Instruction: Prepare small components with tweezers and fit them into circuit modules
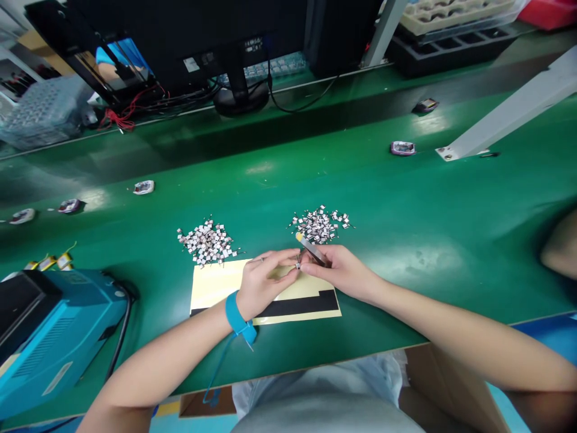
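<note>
Tweezers (312,249) in right hand (342,272), open green bench (428,204) rightward

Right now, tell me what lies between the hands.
Head view: a tiny metal part, with the tweezers beside it, between left hand and right hand.

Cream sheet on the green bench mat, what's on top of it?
The left hand lies over the cream sheet, hiding its middle, so whatever is beneath that hand cannot be seen. A black stepped strip runs along the sheet's near edge.
</note>
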A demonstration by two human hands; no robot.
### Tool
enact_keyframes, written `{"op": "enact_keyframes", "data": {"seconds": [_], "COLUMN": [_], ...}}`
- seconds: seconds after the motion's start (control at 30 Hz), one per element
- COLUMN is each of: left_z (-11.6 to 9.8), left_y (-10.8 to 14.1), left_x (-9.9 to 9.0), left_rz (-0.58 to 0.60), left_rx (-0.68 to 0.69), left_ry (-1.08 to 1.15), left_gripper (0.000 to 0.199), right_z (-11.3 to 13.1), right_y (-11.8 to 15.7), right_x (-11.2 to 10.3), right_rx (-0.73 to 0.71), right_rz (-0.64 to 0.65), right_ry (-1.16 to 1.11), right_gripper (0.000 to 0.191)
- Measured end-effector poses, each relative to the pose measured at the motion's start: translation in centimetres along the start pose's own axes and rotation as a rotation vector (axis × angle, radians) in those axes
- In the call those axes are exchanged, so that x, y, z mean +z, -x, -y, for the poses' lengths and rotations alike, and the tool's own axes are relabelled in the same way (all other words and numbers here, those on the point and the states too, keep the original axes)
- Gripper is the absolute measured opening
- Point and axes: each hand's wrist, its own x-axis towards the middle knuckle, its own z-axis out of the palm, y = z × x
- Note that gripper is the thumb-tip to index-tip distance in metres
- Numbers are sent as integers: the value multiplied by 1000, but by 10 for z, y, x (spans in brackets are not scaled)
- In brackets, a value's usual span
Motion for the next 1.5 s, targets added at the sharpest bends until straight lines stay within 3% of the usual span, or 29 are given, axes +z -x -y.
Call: {"op": "enact_keyframes", "data": {"seconds": [0.2, 0.43, 0.57, 0.8, 0.97, 1.37, 1.5], "left_z": [0, 0, -2, -3, -3, 1, -1], "left_y": [1, 0, -1, 0, 1, 4, 2], "left_x": [1, 1, 0, 0, 1, 2, 0], "left_rz": [-8, 1, -12, -26, -18, -57, -39], "left_rx": [41, 31, 24, -119, -48, -158, -126], "left_ry": [-61, -35, -46, 26, -60, 128, 90], "left_gripper": [30, 31, 26, 27, 22, 23, 19], "right_z": [1, -4, -3, 0, -3, -3, 2], "right_y": [-2, -7, -7, -5, -7, -6, -4], "right_x": [2, -2, -6, -4, 1, -3, -3], "right_rx": [60, 92, 84, 78, 75, 158, 160], "right_rz": [-42, -100, -92, -106, -107, -78, -42], "right_ry": [1, -278, -270, -247, -313, -360, -327], "right_gripper": [20, 23, 24, 26, 26, 26, 25]}}
